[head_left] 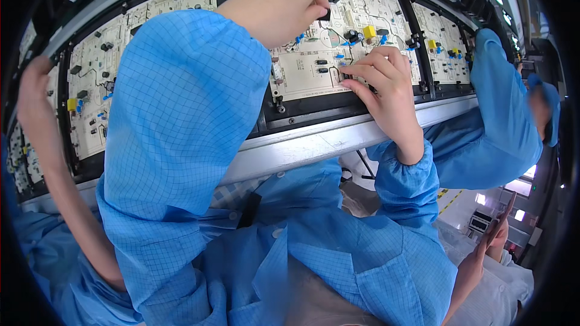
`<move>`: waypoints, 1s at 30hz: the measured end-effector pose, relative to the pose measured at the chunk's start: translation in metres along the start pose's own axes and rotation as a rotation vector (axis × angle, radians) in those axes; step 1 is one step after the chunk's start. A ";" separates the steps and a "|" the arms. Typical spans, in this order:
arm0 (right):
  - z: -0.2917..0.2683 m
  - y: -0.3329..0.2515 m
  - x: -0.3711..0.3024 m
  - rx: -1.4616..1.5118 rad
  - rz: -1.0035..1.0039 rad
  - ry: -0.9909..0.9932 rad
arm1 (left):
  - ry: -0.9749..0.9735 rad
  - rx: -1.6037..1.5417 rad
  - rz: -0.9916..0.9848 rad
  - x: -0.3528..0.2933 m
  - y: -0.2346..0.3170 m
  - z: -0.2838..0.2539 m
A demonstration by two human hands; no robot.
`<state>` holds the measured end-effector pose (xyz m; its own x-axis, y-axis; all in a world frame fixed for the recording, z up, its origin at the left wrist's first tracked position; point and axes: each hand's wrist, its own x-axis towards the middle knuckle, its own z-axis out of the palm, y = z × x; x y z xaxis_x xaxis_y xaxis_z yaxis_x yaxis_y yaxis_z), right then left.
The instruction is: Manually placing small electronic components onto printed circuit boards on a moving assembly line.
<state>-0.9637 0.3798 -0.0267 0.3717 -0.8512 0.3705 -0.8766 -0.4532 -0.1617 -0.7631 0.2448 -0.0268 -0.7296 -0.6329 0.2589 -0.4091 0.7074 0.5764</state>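
A cream circuit board [302,78] lies in a black frame in front of me, fitted with small parts. My left hand [284,9] reaches over its far left part, thumb and fingers pinched on a small black block-shaped component [325,15] at the board's surface. Lower on the same board, my right hand [389,84] has its thumb and fingertips drawn together close to the near edge. What those fingertips hold, if anything, is hidden. Between the hands stand a yellow block component [369,32], several blue parts and two small black cylindrical capacitors [322,66].
More populated boards sit in frames to the left [90,90] and right [444,42]. A metal rail [314,142] runs along the near side. Another person's blurred hand [36,96] is at far left; a co-worker's blue sleeve [498,96] is at right.
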 end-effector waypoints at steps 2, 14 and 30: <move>-0.001 0.000 0.001 -0.003 -0.008 -0.009 | 0.034 -0.131 -0.041 -0.001 -0.002 -0.005; -0.006 -0.002 0.004 0.019 -0.036 0.003 | 0.092 -0.139 -0.146 0.003 0.016 -0.043; 0.016 0.006 0.092 0.154 -0.222 -0.197 | 0.197 -0.129 -0.257 -0.029 -0.020 -0.040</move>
<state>-0.9301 0.2946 -0.0078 0.6132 -0.7555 0.2309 -0.7171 -0.6549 -0.2386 -0.7113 0.2365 -0.0146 -0.4869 -0.8427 0.2296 -0.4841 0.4792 0.7322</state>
